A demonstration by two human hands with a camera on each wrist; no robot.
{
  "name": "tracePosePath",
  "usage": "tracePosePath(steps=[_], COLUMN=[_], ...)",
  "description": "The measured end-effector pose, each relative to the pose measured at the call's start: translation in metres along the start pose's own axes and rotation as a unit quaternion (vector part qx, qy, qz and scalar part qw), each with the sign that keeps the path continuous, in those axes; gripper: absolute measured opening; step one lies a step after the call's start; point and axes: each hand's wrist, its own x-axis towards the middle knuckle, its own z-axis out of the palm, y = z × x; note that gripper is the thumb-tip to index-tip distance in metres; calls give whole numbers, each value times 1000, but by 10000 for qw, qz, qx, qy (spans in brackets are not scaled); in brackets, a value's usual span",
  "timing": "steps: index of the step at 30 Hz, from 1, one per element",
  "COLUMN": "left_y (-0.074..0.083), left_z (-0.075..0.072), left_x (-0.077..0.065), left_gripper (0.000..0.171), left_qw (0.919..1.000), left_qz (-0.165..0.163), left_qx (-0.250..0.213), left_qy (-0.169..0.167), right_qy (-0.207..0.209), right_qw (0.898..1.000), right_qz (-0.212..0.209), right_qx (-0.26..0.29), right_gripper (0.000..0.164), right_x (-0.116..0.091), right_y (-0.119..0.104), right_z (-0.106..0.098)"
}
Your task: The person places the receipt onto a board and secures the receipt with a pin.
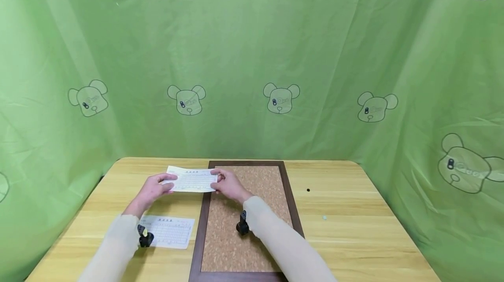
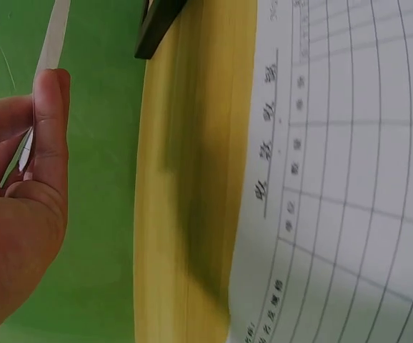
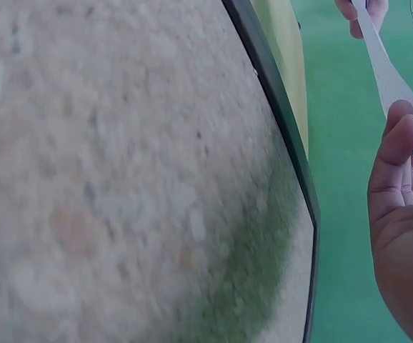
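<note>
Sleeves, one pair: left sleeve (image 1: 112,245) and right sleeve (image 1: 285,242), long, off-white to pale cream, plain, matte, lightly creased. Cuffs: same colour as the sleeves, edges slightly uneven, ending about the wrists. Wrist units, two: left wrist unit (image 1: 146,240), black, compact, an upper piece above a chunkier lower block, with one small yellow patch; right wrist unit (image 1: 243,227), black, compact, likewise an upper piece above a chunkier block. Finer detail on both: too small to tell. Grips, two: left grip (image 1: 155,187) and right grip (image 1: 230,186), bare hands.
</note>
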Motion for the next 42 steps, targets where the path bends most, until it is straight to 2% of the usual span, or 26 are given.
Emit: tracePosePath(steps=[5,15,20,27,34,36,42], left_y=[6,15,17,22,23,28,30], left_z=[7,23,31,42,52,55,65], left_x=[0,0,2,4,8,6,11], left_gripper=[38,36,36,38,41,41,41], left_qw=[9998,9976,9980,9965,9959,9957,9946], left_qz=[152,519,422,567,544,556,593], left_qx=[-68,-42,-40,-108,-130,-160,-180], left_qy=[-144,-462,-466,-612,-706,-723,-830], right_qy=[-62,-157,-230,-295,-307,-367,-338], right_qw=[9996,9981,9973,9955,9957,9953,9944], right_qz=[28,-240,-277,-367,-426,-449,-338], right_qx=[-270,-539,-638,-819,-759,-776,-943], right_gripper=[45,35,35,34,32,32,32], right_x=[-4,-8,-14,-21,-26,-32,-32], right_y=[-2,-1,-5,-6,-2,-10,-2], right_z=[-12,-40,-53,-70,-83,-87,-100])
